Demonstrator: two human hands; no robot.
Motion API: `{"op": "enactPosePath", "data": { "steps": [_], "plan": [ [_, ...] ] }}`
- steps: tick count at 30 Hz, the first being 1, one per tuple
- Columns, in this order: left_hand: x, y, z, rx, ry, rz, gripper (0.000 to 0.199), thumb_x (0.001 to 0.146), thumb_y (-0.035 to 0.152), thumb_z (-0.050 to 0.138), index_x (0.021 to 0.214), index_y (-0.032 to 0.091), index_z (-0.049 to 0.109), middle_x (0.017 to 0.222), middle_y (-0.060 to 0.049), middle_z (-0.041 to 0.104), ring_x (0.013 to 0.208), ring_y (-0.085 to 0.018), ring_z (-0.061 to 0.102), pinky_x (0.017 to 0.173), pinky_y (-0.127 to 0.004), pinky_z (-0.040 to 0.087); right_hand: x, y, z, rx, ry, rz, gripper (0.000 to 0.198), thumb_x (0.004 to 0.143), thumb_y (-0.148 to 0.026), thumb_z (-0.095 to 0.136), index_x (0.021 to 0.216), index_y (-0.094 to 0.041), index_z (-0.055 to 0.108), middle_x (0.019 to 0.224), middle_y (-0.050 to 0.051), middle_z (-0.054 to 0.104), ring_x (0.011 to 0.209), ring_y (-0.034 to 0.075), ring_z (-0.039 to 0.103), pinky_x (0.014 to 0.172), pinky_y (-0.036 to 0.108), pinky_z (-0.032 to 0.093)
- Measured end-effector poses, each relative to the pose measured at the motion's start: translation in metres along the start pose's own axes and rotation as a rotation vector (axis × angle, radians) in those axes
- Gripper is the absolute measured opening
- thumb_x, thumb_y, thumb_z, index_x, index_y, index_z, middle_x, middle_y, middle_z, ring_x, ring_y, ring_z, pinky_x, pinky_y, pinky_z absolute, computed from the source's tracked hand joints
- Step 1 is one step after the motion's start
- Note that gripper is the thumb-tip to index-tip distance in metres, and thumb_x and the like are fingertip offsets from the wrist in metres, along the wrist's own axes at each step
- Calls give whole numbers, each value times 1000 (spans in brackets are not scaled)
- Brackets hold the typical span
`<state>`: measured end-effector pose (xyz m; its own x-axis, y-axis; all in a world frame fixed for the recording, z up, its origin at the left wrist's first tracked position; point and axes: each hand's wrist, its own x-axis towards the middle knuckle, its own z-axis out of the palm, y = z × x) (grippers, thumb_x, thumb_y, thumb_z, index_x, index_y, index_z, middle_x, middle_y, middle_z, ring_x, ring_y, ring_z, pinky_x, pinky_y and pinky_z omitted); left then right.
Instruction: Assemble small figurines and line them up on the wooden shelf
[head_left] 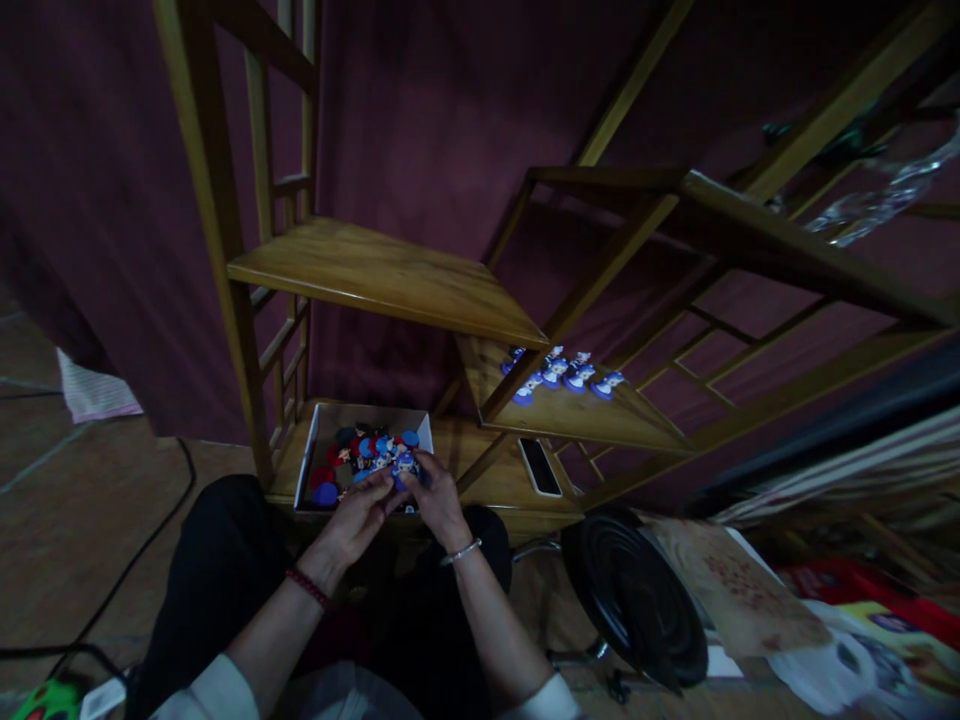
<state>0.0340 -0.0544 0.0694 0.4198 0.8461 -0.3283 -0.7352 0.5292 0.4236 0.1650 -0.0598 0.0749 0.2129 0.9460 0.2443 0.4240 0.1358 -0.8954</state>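
Note:
Over the near edge of a white-walled cardboard box (304,465), my two hands meet around a small blue-and-white figurine (406,466). My left hand (358,520) comes in from the lower left with its fingertips at the figurine's base. From the other side, my right hand (439,500) has thumb and fingers closed on the same figurine. Below them in the box lie several red, blue and dark figurines (345,452) in a loose pile. A purple-blue round base (324,493) shows in the near left corner.
Several blue-and-white figurines (579,375) stand on a wooden shelf (600,422) to the right. A phone (540,467) lies on the lower board. Another shelf board (382,275) juts above the box. A black round stool (637,600) is at right; a cable (150,540) crosses the floor at left.

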Motion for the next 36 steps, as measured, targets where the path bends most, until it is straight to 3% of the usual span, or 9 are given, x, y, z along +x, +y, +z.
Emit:
{"op": "enactPosePath", "data": {
  "steps": [4, 8, 12, 17, 21, 25, 29, 36],
  "plan": [
    [1, 1, 2, 61, 94, -25, 20, 76, -5, 49, 75, 9, 63, 80, -7, 67, 75, -14, 65, 81, -34, 54, -2, -11, 0, -32, -62, -28, 28, 67, -21, 64, 96, -23, 68, 108, 6, 64, 107, 22, 55, 98, 38, 39],
    [-2, 2, 4, 74, 193, -22, 26, 75, -10, 43, 69, 9, 60, 72, -6, 65, 66, -13, 65, 74, -33, 56, -11, -31, -17, -61, -103, -14, 45, 66, -19, 64, 110, -28, 63, 116, 3, 62, 109, 22, 55, 97, 39, 41],
    [0, 4, 1, 97, 352, -32, 27, 75, -10, 43, 63, 11, 55, 64, -4, 62, 57, -13, 63, 64, -29, 57, -15, -70, -71, -10, -190, 10, 27, 74, -32, 61, 99, -25, 67, 99, 5, 69, 91, 22, 64, 85, 39, 49],
    [9, -1, -7, 85, 413, -21, 28, 75, -11, 42, 62, 11, 53, 62, -4, 61, 56, -13, 63, 60, -27, 56, 13, -119, -160, 23, 57, -82, 29, 72, -42, 64, 95, -23, 67, 94, 6, 70, 85, 21, 66, 83, 38, 51],
    [10, -7, -8, 77, 433, -4, 28, 74, -11, 42, 61, 12, 51, 60, -3, 60, 55, -13, 62, 60, -27, 56, 60, -130, -203, -88, 206, -179, 35, 65, -43, 69, 92, -21, 68, 93, 6, 70, 86, 21, 65, 85, 39, 49],
    [7, -6, -5, 115, 435, 2, 26, 74, -11, 43, 65, 12, 53, 59, -1, 60, 56, -12, 62, 63, -27, 56, 109, -128, -218, -319, 183, -234, 31, 66, -37, 68, 92, -21, 70, 91, 6, 70, 81, 20, 64, 79, 36, 50],
    [3, 1, -3, 179, 429, 15, 26, 74, -9, 45, 62, 13, 53, 59, -2, 61, 57, -12, 62, 68, -28, 56, 149, -123, -222, -529, 89, -188, 27, 63, -24, 69, 89, -19, 71, 76, 4, 71, 70, 18, 64, 71, 32, 50],
    [-4, 13, -3, 211, 426, 39, 27, 72, -10, 46, 61, 13, 52, 61, -2, 62, 64, -14, 64, 79, -34, 54, 188, -106, -216, -474, -176, -86, 28, 55, -25, 73, 81, -16, 71, 72, 3, 70, 64, 16, 63, 60, 26, 51]
  ]
}}
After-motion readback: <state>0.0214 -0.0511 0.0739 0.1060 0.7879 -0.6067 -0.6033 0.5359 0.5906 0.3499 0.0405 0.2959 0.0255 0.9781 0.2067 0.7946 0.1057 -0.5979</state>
